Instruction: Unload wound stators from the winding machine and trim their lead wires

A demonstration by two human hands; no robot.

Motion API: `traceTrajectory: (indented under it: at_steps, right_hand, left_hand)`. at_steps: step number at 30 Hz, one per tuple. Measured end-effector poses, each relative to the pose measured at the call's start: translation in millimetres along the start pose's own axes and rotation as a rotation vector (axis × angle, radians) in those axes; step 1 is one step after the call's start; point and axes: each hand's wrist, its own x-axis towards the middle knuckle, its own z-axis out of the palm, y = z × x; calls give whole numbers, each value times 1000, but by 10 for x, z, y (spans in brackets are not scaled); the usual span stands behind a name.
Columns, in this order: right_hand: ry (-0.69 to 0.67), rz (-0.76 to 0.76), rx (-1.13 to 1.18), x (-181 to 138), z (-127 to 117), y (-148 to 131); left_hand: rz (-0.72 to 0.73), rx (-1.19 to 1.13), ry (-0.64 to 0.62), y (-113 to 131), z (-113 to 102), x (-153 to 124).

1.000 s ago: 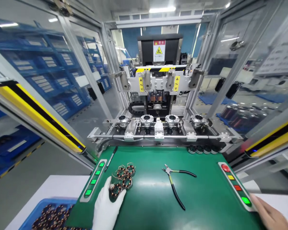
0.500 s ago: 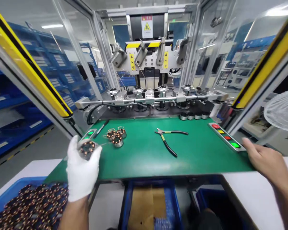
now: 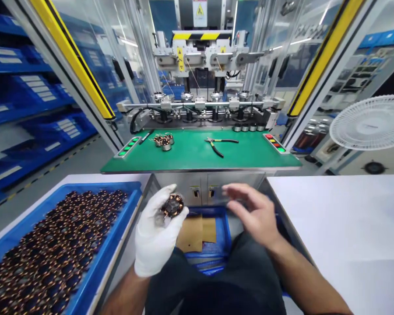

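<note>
The left hand (image 3: 157, 238), gloved, grips a coil (image 3: 174, 206) between thumb and fingers, in front of the counter's (image 3: 184, 159) near edge. The coil is a short, round ring with no evident long axis, its face tilted up. The right hand (image 3: 258, 215) is bare, fingers parted and loosely curved, with nothing visible in them; the coil lies to their left, well apart. Coils (image 3: 164, 141) and pliers (image 3: 211, 141) rest beyond on the counter; a tray (image 3: 133, 197) sits left.

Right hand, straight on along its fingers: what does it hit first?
Probably the copper-wound ring in the gloved left hand, though its depth against the right hand is unclear.
</note>
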Motion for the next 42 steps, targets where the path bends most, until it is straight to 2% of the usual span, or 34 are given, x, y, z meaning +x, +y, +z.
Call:
traceTrajectory:
  at_steps: [2, 6, 8, 11, 14, 16, 20, 24, 27, 32, 35, 39, 42]
  right_hand:
    - [-128, 79, 227, -191, 254, -165]
    - [-143, 312, 499, -302, 526, -228]
    - [-121, 369, 525, -297, 601, -182]
    - [-98, 316, 477, -270, 668, -126]
    - [-104, 258, 424, -243, 700, -107]
    - [-130, 303, 442, -233, 723, -92]
    - [-237, 628, 677, -227, 795, -38]
    - [-197, 876, 979, -228, 819, -11]
    - [-272, 972, 1069, -241, 762, 4]
    - [-512, 1055, 979, -271, 607, 27]
    - [-533, 1061, 934, -261, 530, -24]
    - [-541, 1053, 942, -216, 458, -108]
    - [-561, 986, 895, -224, 432, -112]
  left_hand:
    - [58, 58, -45, 25, -12, -72]
    - [120, 183, -126, -21, -31, -190]
    - [151, 222, -173, -63, -36, -228]
    - [184, 248, -227, -101, -45, -258]
    - [217, 315, -229, -99, -66, -269]
    - [251, 383, -220, -100, -82, -272]
    - [380, 491, -228, -162, -89, -283]
    - [428, 503, -237, -236, -47, -315]
    - [334, 408, -215, -261, -17, -344]
    - [92, 279, -226, -265, 26, -315]
    - [-17, 205, -208, -245, 82, -255]
    - [-273, 31, -130, -179, 164, -164]
    - [-425, -146, -95, -134, 171, -99]
